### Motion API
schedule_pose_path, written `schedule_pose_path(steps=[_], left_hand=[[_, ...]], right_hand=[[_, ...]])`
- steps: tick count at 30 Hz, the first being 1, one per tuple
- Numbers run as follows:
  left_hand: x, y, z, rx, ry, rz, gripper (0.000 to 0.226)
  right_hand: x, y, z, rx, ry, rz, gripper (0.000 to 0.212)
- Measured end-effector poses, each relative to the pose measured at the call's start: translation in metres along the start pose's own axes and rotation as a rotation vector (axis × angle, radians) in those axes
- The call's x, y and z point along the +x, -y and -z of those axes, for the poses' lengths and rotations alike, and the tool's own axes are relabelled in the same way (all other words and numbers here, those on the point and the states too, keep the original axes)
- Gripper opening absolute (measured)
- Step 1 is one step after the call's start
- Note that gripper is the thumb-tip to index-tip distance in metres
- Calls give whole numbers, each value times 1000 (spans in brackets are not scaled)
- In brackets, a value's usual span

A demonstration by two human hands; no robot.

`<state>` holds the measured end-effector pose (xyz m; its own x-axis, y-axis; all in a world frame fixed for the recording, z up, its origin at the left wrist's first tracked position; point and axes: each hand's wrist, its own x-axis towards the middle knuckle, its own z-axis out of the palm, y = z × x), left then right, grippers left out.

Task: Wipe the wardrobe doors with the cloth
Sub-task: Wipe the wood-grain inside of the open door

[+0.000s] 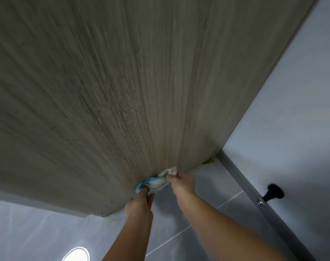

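Note:
A tall wood-grain wardrobe door (122, 91) fills most of the head view, seen from close and looking down its face. At its bottom edge a bunched white and blue cloth (156, 181) lies against the wood. My left hand (139, 202) grips the cloth's blue left end. My right hand (183, 182) pinches the white right end just below the door's lower corner. Both forearms reach down from the bottom of the view.
Grey floor tiles (179, 227) with pale grout lines lie under the door. A pale wall (292, 110) with a grey skirting strip (241, 181) runs along the right. A black doorstop (273, 193) juts out from the strip. A bright light reflection (75, 255) shows on the floor.

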<state>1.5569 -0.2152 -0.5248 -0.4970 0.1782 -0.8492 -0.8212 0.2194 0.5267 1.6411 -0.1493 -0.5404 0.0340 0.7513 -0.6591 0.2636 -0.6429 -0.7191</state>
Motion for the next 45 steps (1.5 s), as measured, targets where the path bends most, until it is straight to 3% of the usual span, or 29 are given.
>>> schedule_pose_path(steps=[7,19,22,31,45], left_hand=[[-96,-40,-10,-244,219,-191,10],[-286,-156,-26,-390,572,-625,12],[-311,-170,-30,-413,573,-689,16],[-293,-148,-35,-363,450,-627,13],[-107,-17,-56,-76,162,-274,13]], right_hand=[[-81,90,47,223,45,297,9],[-233,267,101,468,100,818,21],[-254,291,106,507,97,864,21],[-226,260,97,535,37,757,18],[-56,100,83,382,-36,308,9]])
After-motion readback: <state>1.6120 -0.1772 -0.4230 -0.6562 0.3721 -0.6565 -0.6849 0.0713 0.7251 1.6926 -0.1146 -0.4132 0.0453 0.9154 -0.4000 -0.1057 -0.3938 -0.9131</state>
